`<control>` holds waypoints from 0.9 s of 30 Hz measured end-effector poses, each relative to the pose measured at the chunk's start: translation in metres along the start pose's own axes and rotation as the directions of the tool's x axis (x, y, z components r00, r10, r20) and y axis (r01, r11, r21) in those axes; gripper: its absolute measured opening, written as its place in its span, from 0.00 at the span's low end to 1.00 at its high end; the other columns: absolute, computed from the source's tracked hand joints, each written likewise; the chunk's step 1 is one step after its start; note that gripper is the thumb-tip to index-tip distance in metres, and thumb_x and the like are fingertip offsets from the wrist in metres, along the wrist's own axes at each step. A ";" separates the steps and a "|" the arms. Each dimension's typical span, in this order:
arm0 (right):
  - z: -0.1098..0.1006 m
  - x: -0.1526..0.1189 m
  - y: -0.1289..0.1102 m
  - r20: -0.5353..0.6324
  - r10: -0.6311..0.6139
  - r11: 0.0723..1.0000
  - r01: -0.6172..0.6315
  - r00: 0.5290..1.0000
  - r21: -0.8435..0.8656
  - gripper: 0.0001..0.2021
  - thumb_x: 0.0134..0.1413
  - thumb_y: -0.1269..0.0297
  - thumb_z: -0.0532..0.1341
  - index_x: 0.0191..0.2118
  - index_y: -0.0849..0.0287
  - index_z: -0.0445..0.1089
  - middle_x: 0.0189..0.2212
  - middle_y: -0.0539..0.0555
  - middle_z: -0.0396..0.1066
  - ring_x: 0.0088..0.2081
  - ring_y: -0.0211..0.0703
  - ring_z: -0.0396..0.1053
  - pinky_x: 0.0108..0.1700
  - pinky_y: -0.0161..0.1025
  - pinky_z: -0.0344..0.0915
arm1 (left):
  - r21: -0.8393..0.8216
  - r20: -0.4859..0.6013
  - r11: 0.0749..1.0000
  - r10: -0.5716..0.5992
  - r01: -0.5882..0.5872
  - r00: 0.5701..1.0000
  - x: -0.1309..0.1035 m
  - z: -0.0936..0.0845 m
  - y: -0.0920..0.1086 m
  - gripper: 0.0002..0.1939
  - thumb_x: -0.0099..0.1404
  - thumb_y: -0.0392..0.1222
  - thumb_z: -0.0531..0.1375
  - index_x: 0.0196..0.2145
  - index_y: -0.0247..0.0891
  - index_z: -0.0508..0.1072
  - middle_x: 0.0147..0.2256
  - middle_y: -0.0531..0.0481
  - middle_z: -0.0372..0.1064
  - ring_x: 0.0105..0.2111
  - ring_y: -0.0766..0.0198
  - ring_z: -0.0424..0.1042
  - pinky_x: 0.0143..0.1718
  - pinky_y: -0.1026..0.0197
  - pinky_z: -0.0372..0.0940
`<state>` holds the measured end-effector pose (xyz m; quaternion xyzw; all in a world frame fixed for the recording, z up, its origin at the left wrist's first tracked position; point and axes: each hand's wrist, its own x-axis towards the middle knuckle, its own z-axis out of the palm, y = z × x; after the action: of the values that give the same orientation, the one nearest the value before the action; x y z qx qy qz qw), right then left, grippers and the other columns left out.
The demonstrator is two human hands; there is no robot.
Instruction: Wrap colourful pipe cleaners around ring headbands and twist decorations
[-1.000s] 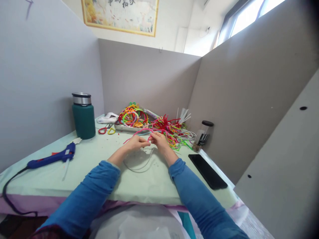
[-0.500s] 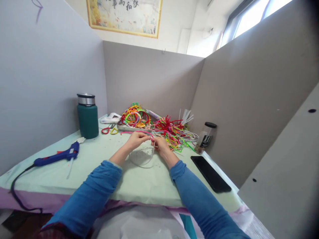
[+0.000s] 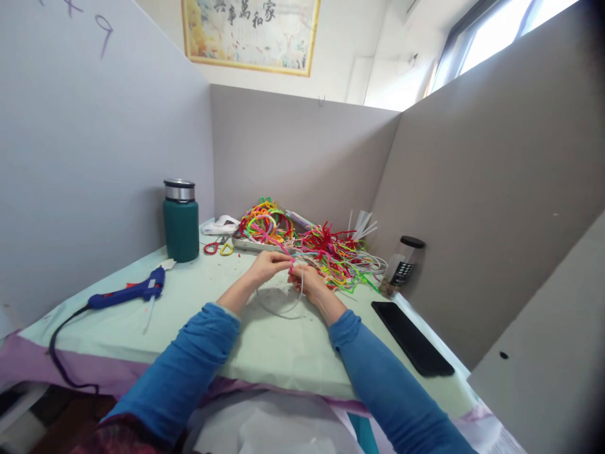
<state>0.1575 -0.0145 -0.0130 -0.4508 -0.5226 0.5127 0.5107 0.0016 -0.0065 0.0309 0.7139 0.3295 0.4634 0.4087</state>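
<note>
Pink strand (image 3: 280,246) slanting toward ten o'clock; your nearer left hand (image 3: 266,266) pinching it, right hand (image 3: 309,281) gripping pale hoop (image 3: 302,291).

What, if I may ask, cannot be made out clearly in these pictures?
Head view: whether the pink strip touches the pale wire; fingers of the left hand and right hand hide it.
Head view: the tray floor, covered by colourful strips.
Head view: the framed picture's top, cut off by the upper edge.
Head view: the jar's contents, too small.

Creased blue sleeves (image 3: 182,369), gathered cuffs (image 3: 347,326), dark reddish patterned cloth (image 3: 125,436)
</note>
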 end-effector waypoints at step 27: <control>-0.004 -0.002 -0.012 -0.256 -0.278 0.950 0.226 0.926 -0.217 0.12 0.51 0.53 0.57 0.29 0.58 0.65 0.22 0.49 0.68 0.20 0.35 0.57 0.23 0.35 0.55 | 0.338 -0.338 0.929 -0.028 0.150 0.941 0.007 -0.017 -0.014 0.22 0.51 0.59 0.61 0.26 0.34 0.79 0.17 0.53 0.62 0.23 0.66 0.59 0.23 0.64 0.48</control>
<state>0.1620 -0.0170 -0.0011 -0.4935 -0.5428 0.3223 0.5983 -0.0130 0.0106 0.0249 0.6737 0.5042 0.4881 0.2318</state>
